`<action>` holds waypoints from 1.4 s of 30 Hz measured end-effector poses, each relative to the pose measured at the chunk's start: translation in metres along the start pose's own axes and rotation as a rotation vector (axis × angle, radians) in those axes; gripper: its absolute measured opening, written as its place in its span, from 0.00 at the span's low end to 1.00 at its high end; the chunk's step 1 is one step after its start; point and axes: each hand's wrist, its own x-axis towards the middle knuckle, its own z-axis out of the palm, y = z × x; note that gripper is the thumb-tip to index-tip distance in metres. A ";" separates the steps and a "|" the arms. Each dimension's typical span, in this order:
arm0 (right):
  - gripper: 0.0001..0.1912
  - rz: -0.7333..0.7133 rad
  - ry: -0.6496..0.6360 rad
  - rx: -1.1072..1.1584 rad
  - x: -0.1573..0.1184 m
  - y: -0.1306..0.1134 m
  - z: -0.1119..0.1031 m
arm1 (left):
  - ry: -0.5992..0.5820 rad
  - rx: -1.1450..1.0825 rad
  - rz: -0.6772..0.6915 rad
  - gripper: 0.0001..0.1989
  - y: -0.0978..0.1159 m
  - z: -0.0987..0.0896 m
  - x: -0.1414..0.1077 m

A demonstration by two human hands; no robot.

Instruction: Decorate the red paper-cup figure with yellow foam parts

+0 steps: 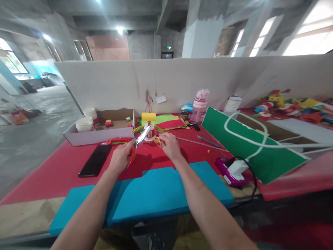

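Observation:
My left hand (121, 157) is closed on scissors (142, 137) with red handles, their blades pointing up and to the right. The blades cross in front of a small figure (149, 133) made from a red and white paper cup. A yellow paper roll (148, 117) sits on top of it, and folded green paper strips (137, 129) stick out at its sides. Just right of the cup, my right hand (169, 145) is pinching a thin orange-yellow strip (157, 141). Whether that strip is joined to the cup I cannot tell.
Left lie a black phone (95, 160) and an open box (104, 134) with paper cups (85, 124). Coloured paper sheets (169, 121) and a pink bottle (199, 106) stand behind. On the right are a purple power strip (231, 172), a white cable (260, 144) and a green-sided box (244, 146).

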 end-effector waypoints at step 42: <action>0.15 0.581 0.053 1.049 0.004 -0.019 0.005 | -0.119 -0.022 0.031 0.21 0.006 0.002 -0.001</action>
